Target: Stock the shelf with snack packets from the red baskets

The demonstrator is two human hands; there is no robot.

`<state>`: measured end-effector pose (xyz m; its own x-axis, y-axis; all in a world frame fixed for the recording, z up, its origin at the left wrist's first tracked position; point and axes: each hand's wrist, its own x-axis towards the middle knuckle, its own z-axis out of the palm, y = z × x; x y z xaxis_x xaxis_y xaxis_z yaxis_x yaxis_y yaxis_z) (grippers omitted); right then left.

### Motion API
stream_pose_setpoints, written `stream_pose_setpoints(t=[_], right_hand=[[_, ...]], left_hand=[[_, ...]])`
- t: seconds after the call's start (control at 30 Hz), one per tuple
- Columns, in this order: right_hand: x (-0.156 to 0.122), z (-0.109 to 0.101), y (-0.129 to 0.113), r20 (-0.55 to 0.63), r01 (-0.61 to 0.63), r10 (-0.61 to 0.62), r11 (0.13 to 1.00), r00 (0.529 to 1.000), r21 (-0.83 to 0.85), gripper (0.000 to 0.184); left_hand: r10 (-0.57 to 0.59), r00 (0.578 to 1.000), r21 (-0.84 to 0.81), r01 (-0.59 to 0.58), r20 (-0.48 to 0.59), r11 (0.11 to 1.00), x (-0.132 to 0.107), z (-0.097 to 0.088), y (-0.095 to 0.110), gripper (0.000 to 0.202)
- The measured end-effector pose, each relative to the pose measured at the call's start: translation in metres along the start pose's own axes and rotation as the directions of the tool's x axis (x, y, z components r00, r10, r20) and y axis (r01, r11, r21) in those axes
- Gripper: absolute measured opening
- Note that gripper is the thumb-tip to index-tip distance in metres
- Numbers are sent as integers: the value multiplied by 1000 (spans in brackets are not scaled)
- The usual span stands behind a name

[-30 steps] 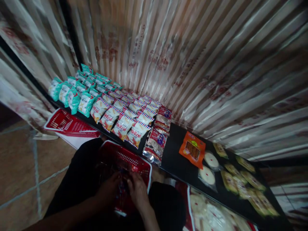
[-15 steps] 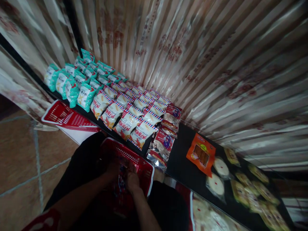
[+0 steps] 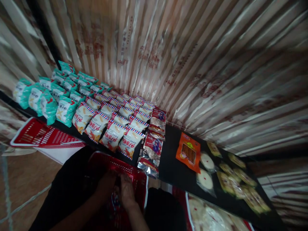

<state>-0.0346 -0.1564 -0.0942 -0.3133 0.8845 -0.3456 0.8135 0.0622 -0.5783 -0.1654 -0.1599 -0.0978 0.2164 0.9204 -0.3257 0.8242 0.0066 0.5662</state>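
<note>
Head view. Person's hands: two, bare, set close together, low inside a red basket (image 3: 140,180) between dark-clad legs (image 3: 166,205). Left hand (image 3: 108,181): in deep shade, fingers turned inward; extent of grip and anything held cannot be told. Right hand (image 3: 126,188): just beside the left, back uppermost, fingers bent forward and partly hidden; whether the grip has hold of anything cannot be told. Small wrapped pieces (image 3: 115,201), dark with blue and red glints: in the basket, beneath and between the hands; count unclear in the gloom.

Black shelf (image 3: 169,162), beyond the basket, running from upper left to lower right. Contents, left to right: teal bags (image 3: 66,111), upright, several rows; white bags (image 3: 111,136) with red-and-blue striped edges, in rows next to the teal; dark red packs (image 3: 151,150) with silver ends, in a column; one orange pack (image 3: 189,152) with a window, lying flat; two white discs (image 3: 205,179) in clear film, near the orange pack; yellow-green packs (image 3: 255,199), flat, in a loose group toward the right end.

Second red basket (image 3: 45,133): left, by the shelf's front edge. Pale film-wrapped goods (image 3: 209,215): below the shelf, right, in a white-rimmed container. Pleated, printed curtain (image 3: 180,48): behind. Tiled floor (image 3: 29,183): lower left.
</note>
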Motion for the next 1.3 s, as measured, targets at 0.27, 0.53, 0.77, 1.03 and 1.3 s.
stream_pose_setpoints(t=[0.27, 0.53, 0.77, 1.03, 1.3], right_hand=[[-38, -33, -20, -61, 134, -123, 958, 991, 254, 37], [-74, -57, -25, -194, 189, -107, 860, 975, 474, 23], [-87, -100, -34, -262, 154, 100, 592, 960, 791, 41], [-89, -116, -30, -261, 139, 245, 422, 934, 896, 48], [-75, -139, 11, -583, 210, 358, 694, 730, 689, 53]], left_hand=[[294, 944, 181, -266, -151, 947, -45, -31, 43, 26], [541, 762, 184, -511, -356, 840, -81, -67, 82, 42], [211, 736, -64, -326, -643, 943, -85, -71, 93, 41], [8, 961, -648, -192, -276, 737, -64, -48, 103, 50], [-31, 928, -655, -239, -372, 716, -34, -38, 142, 45]])
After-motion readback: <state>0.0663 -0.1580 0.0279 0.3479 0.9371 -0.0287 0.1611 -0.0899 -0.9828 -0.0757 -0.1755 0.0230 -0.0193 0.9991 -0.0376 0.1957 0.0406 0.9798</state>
